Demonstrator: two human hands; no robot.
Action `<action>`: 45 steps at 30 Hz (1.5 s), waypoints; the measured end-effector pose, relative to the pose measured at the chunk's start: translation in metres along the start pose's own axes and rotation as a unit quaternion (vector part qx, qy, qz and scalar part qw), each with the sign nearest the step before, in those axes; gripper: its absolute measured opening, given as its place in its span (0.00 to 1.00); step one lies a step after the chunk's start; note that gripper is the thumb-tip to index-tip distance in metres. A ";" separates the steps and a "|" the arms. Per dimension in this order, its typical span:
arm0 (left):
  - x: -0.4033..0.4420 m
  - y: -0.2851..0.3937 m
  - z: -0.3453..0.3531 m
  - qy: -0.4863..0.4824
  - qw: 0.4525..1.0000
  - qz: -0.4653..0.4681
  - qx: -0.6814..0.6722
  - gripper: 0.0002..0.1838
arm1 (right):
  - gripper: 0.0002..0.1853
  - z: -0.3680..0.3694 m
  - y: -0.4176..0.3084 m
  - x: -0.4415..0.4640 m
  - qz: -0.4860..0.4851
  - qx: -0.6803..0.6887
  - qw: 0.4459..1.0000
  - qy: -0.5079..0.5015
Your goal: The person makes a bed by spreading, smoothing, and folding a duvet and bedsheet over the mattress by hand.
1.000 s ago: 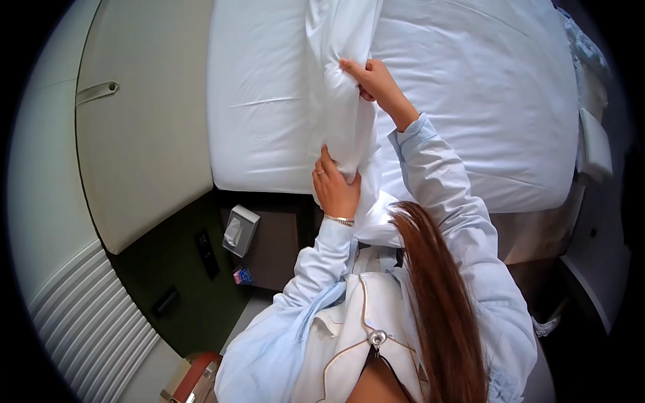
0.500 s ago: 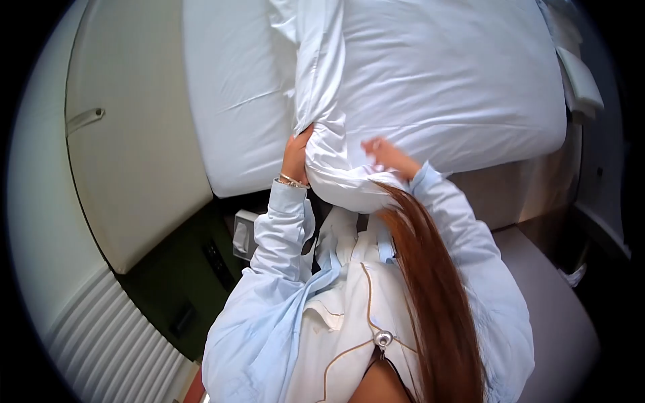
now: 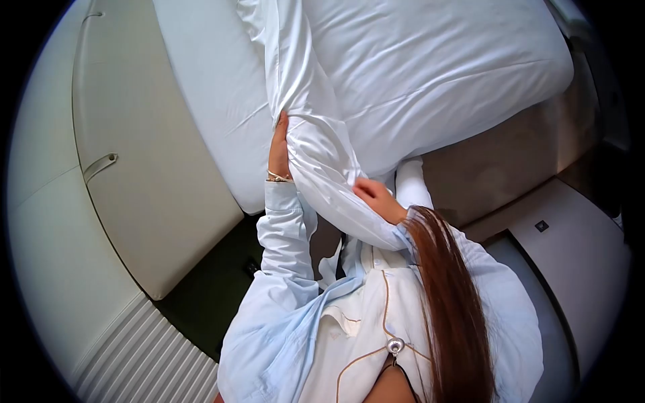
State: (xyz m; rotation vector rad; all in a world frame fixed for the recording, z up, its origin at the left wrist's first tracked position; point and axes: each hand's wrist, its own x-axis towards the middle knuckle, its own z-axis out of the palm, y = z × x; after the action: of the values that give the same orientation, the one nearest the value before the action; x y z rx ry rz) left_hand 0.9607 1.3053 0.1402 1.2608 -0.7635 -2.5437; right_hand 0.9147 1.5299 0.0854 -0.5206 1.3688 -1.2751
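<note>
A long bunched white cloth [image 3: 306, 94] runs from the top of the view down over the bed's near edge to my waist. My left hand [image 3: 279, 149], with a bracelet at the wrist, grips the cloth's left side, its fingers partly hidden under the fabric. Lower and to the right, my right hand [image 3: 377, 199] is closed on the cloth's right edge, with its fingers curled. Beneath the cloth lies the white-sheeted mattress [image 3: 430, 80], wrinkled to the right of it.
A beige padded headboard [image 3: 144, 161] with strap tabs stands at the left, beside a ribbed white panel [image 3: 144, 359]. The brown bed base [image 3: 497, 168] shows below the mattress. At the right is a grey surface [image 3: 571, 248] with a small dark fitting. Long brown hair hangs over my right arm.
My left hand has moved up and left along the cloth. My right hand has come down toward my waist and now closes on its edge. The view has turned, and the tissue box is no longer visible.
</note>
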 end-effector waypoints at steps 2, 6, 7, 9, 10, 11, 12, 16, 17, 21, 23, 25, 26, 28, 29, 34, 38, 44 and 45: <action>-0.004 -0.001 0.003 -0.031 0.998 -0.033 -0.049 0.28 | 0.11 -0.023 0.005 -0.011 -0.075 -0.091 0.977 0.177; -0.014 -0.009 0.014 -0.025 0.994 -0.079 -0.067 0.24 | 0.11 -0.070 0.010 0.028 -0.095 -0.215 0.932 0.275; -0.007 -0.017 0.014 -0.022 0.994 -0.040 -0.097 0.22 | 0.11 -0.064 0.029 0.040 -0.094 -0.212 0.934 0.272; -0.008 -0.015 0.009 -0.017 0.987 -0.048 -0.151 0.20 | 0.07 -0.036 0.038 0.072 -0.169 -0.287 0.921 0.203; -0.008 -0.012 0.008 -0.012 0.987 -0.048 -0.153 0.20 | 0.07 -0.026 0.038 0.078 -0.166 -0.286 0.922 0.199; -0.010 -0.012 0.018 -0.005 0.990 -0.043 -0.137 0.20 | 0.06 -0.021 0.033 0.073 -0.122 -0.257 0.940 0.186; -0.014 -0.008 0.016 0.003 0.991 -0.040 -0.128 0.19 | 0.06 -0.012 0.027 0.070 -0.074 -0.233 0.955 0.169; -0.009 -0.006 0.015 -0.005 0.997 0.005 -0.082 0.19 | 0.10 -0.003 0.008 0.035 -0.050 -0.119 0.969 0.212; -0.010 -0.008 0.017 -0.005 0.996 0.003 -0.085 0.19 | 0.11 -0.005 -0.003 0.021 -0.069 -0.158 0.956 0.237; -0.009 -0.007 0.016 0.007 0.997 0.015 -0.080 0.22 | 0.21 0.018 -0.058 -0.002 -0.143 -0.189 0.950 0.203; -0.004 -0.012 0.010 0.018 0.998 -0.005 -0.056 0.22 | 0.25 0.040 -0.056 -0.001 -0.218 -0.274 0.919 0.181; 0.008 -0.020 0.007 0.030 0.999 0.003 -0.033 0.23 | 0.34 0.045 -0.021 0.016 -0.039 -0.245 0.953 0.175; 0.008 -0.018 0.012 0.045 0.998 0.031 0.009 0.22 | 0.33 0.042 -0.030 0.021 0.028 -0.218 0.964 0.148; 0.001 -0.013 0.018 0.042 0.994 0.059 0.084 0.27 | 0.31 0.035 -0.038 0.013 0.030 -0.244 0.959 0.141; -0.003 -0.009 0.008 0.042 0.994 0.059 0.081 0.27 | 0.30 0.036 -0.044 0.005 0.036 -0.269 0.954 0.130; -0.025 -0.042 -0.013 0.014 0.955 0.168 0.246 0.33 | 0.28 -0.006 -0.052 -0.026 -0.011 -0.048 0.971 0.234; -0.054 -0.096 -0.005 -0.069 0.850 0.121 0.508 0.27 | 0.29 -0.011 -0.066 -0.026 0.064 -0.112 0.949 0.288; -0.035 -0.090 -0.014 -0.118 0.836 0.265 0.466 0.16 | 0.27 -0.008 -0.056 -0.022 0.008 0.067 0.977 0.204; -0.045 -0.081 -0.013 -0.118 0.836 0.272 0.462 0.16 | 0.27 -0.011 -0.058 -0.023 0.004 0.060 0.978 0.202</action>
State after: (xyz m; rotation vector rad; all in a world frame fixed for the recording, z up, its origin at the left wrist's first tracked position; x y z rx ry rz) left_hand 1.0021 1.3866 0.1216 0.6879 -2.2035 -1.8529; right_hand 0.8902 1.5365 0.1435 -0.1747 1.6105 -1.5017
